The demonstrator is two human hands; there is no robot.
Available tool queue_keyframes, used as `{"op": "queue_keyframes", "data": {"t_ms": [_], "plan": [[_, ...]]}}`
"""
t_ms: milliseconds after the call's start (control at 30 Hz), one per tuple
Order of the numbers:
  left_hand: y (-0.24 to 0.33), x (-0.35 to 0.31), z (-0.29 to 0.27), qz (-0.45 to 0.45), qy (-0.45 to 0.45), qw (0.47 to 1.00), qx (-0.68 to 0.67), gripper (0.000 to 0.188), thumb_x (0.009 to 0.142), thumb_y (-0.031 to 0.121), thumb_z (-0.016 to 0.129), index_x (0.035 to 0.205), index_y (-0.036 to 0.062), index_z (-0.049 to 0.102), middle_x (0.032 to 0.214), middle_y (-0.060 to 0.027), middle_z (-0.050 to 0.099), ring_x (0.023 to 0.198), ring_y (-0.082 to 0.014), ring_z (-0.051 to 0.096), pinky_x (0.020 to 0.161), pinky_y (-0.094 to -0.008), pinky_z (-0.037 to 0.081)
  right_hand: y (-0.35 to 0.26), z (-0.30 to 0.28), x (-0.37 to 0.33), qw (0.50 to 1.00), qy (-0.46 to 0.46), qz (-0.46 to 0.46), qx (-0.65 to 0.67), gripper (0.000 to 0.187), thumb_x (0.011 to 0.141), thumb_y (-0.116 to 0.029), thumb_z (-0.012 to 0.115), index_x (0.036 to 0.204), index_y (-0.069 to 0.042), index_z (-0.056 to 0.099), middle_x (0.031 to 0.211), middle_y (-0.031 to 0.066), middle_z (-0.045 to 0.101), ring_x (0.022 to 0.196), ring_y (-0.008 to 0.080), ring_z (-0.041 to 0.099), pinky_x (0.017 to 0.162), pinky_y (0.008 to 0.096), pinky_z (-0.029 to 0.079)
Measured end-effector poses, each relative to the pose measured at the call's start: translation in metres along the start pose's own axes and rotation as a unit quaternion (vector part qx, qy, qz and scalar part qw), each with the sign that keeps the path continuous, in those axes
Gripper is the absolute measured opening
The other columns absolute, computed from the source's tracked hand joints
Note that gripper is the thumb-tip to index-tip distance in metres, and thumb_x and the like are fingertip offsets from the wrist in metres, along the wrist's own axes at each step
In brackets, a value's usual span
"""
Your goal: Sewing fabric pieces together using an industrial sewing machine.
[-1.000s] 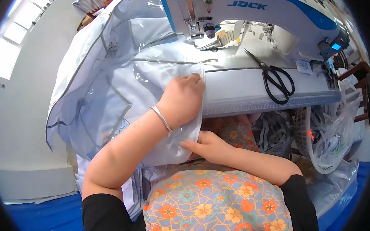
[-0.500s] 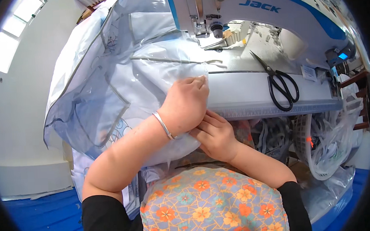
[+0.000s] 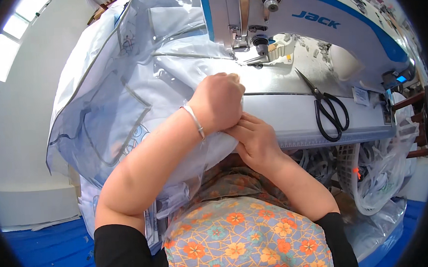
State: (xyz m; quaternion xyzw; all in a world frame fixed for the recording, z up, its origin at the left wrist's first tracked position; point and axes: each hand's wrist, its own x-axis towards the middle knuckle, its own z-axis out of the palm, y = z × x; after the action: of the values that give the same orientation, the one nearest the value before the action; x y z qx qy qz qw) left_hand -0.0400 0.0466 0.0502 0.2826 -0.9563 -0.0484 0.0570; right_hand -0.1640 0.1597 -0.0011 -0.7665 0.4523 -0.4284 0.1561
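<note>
A large sheet of white fabric and clear plastic (image 3: 172,80) with grey binding lies over the left of the sewing table. My left hand (image 3: 218,102), with a silver bangle at its wrist, is closed on the sheet's right edge, its fingertips partly hidden. Just below it, my right hand (image 3: 257,140) has its fingers pressed together on the same edge, their tips tucked behind the left hand. Beyond both hands stands the sewing machine (image 3: 285,21). Its presser foot area (image 3: 243,59) is close to the sheet's far right edge.
Black-handled scissors (image 3: 330,109) lie on the table to the right, blades pointing away. A white basket (image 3: 350,172) of clear plastic scraps hangs below the table's right end. Behind the needle area is a metal binding guide (image 3: 277,50). A patterned apron (image 3: 248,233) covers my lap.
Both hands have moved forward, nearer the machine, carrying the sheet's edge along. The loose end of grey binding near the needle no longer shows. The view has shifted slightly.
</note>
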Motion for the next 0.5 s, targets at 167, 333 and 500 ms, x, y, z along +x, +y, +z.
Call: {"op": "queue_keyframes", "data": {"t_ms": [167,333,500], "plan": [[0.000,-0.008,0.008,0.010,0.064,0.995,-0.070,0.019,0.076,0.003,0.057,0.089,-0.0044,0.068,0.109,-0.0219,0.067,0.103,-0.0360,0.065,0.091,-0.0407,0.053,-0.006,-0.023,0.005,0.998,-0.055,-0.007,-0.010,0.030,0.077,0.005,0.058,0.104,-0.002,0.069,0.104,0.0179,0.070,0.107,0.0381,0.066,0.093,0.0444,0.054],[0.003,-0.010,0.019,0.045,0.129,0.989,-0.053,0.013,0.074,0.008,0.059,0.080,0.0019,0.068,0.092,-0.0147,0.065,0.092,-0.0314,0.065,0.085,-0.0417,0.052,0.039,-0.046,0.051,0.980,0.092,0.155,-0.080,0.011,0.087,-0.001,0.062,0.097,-0.002,0.064,0.087,0.0142,0.067,0.079,0.0301,0.069,0.072,0.0416,0.056],[0.008,-0.018,0.026,0.055,0.176,0.983,0.012,0.011,0.075,0.009,0.060,0.081,0.0038,0.066,0.094,-0.0124,0.065,0.092,-0.0282,0.065,0.085,-0.0405,0.050,0.089,-0.021,0.084,0.964,0.057,0.017,-0.258,0.010,0.089,-0.015,0.066,0.092,-0.006,0.067,0.094,0.0147,0.068,0.080,0.0332,0.069,0.070,0.0426,0.056]]}}
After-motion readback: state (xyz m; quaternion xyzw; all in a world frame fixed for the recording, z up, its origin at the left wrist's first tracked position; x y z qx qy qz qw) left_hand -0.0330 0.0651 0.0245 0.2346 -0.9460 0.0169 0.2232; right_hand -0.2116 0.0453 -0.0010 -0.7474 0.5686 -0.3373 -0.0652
